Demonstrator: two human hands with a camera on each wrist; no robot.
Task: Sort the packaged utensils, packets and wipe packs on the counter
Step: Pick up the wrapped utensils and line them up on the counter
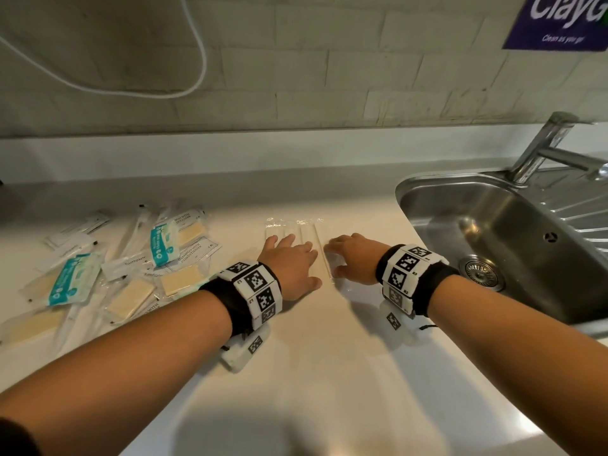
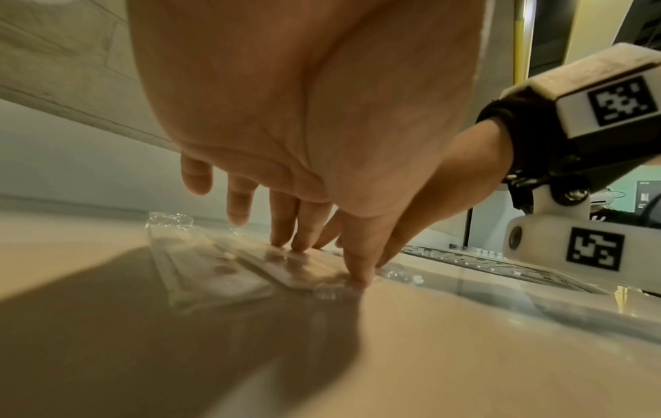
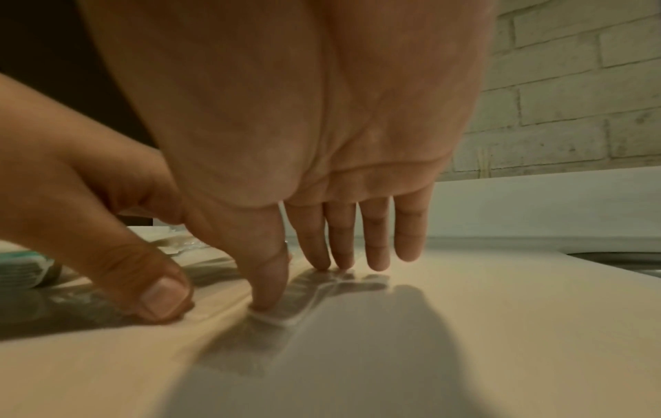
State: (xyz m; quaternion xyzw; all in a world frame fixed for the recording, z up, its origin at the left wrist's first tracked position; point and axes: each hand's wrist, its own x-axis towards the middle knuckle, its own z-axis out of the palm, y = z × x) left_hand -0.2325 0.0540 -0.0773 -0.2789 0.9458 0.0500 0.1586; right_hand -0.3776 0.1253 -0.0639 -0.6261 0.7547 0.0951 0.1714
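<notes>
sleeves: a row of thin see-through packs that lies flat, side by side, in the middle of the desk, between the pile on the left and the sink on the right. The content is too faint to name.
left grip: spread apart, with the fingers almost straight. The fingertips press down on the sleeves, and nothing is closed around anything.
right grip: also apart. Its thumb and straight fingers touch the right side of the row, and nothing is pinched.
pile: teal wipe packs, tan packets and long packs lie mixed and overlapping, apart from both grips.
step, as I judge: the sleeves are being lined up as one group, and most of the pile is not yet sorted.
handling: the sleeves look very light, thin and flexible, and probably slippery on this smooth desk. Because they lie so flat, lifting one from above will be difficult. It seems better to slide them under flat fingertips, or to pinch the crinkled seal at the far end.
risk: one sleeve may slip over its neighbour and spoil the row, or a strong push may send it toward the sink.
</notes>
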